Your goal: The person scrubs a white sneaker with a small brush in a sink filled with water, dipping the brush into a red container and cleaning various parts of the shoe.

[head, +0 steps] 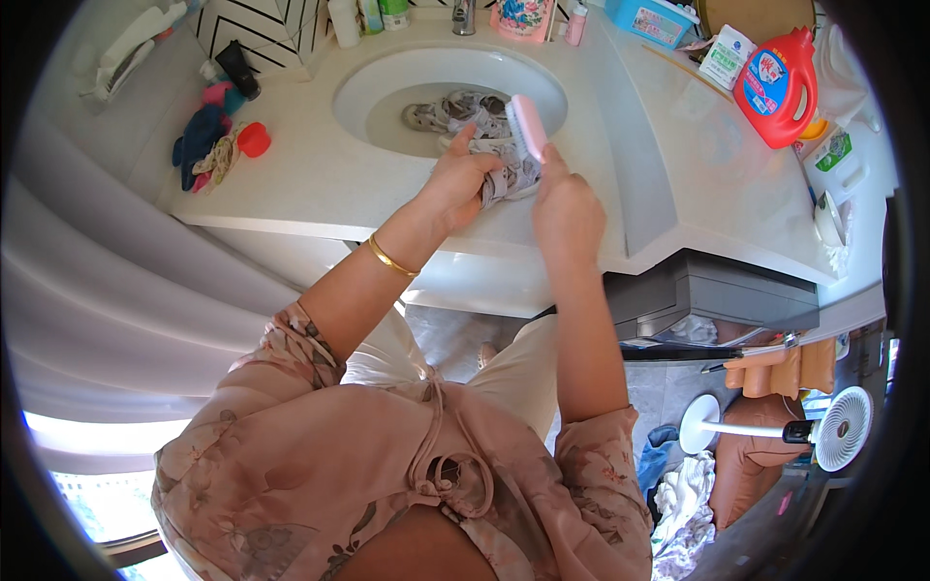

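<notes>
My left hand (463, 181) grips a light-coloured shoe (512, 174) at the front rim of a white oval washbasin (352, 80). In my right hand (570, 207) is a pink scrubbing brush (529, 127) with pale bristles, held upright by its handle. The brush stands against or just above the shoe; I cannot tell whether the bristles touch it. Behind the held shoe, another light-coloured shoe (443, 112) lies in the cloudy water (385, 127) of the basin. My left fingers and the brush hide parts of the held shoe.
A chrome tap (463, 18) stands behind the basin, beside bottles and a floral pouch (519, 18). On the left of the counter (305, 178) lie bunched cloths (203, 145) and a red cup-like object (253, 139). A red detergent bottle (776, 87) stands at the right.
</notes>
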Available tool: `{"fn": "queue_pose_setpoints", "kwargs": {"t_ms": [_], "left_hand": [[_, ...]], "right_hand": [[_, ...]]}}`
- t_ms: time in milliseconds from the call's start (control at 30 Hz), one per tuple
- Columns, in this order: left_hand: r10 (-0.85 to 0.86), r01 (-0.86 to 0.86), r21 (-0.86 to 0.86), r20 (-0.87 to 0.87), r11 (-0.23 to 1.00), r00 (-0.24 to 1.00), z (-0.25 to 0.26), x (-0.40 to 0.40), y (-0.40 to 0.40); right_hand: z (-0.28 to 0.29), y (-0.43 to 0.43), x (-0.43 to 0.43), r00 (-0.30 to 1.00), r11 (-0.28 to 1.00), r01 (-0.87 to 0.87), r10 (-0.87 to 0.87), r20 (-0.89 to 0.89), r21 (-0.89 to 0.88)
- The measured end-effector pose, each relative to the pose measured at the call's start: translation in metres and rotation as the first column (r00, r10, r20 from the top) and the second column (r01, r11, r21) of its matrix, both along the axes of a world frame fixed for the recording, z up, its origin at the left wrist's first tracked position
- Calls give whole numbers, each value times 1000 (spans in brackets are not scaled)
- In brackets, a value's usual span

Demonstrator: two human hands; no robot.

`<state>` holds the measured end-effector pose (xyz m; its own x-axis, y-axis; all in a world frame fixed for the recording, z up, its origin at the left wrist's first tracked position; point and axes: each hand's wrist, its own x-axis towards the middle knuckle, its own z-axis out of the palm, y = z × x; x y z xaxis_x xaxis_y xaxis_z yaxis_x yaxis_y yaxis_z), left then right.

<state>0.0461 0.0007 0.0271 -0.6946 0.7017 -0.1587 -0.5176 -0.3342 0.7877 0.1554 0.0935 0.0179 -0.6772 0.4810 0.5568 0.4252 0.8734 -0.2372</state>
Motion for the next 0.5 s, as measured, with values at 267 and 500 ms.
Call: {"fn": "queue_pose_setpoints", "kwargs": {"t_ms": [267,500], "left_hand": [[8,-8,-46,4,999,1000,-10,-6,-2],[69,-70,-52,-8,996,998,3,0,0]], "right_hand": [[-7,-42,39,993,999,24,-19,119,-41],[6,-3,16,998,997,-46,44,-34,-66]]}}
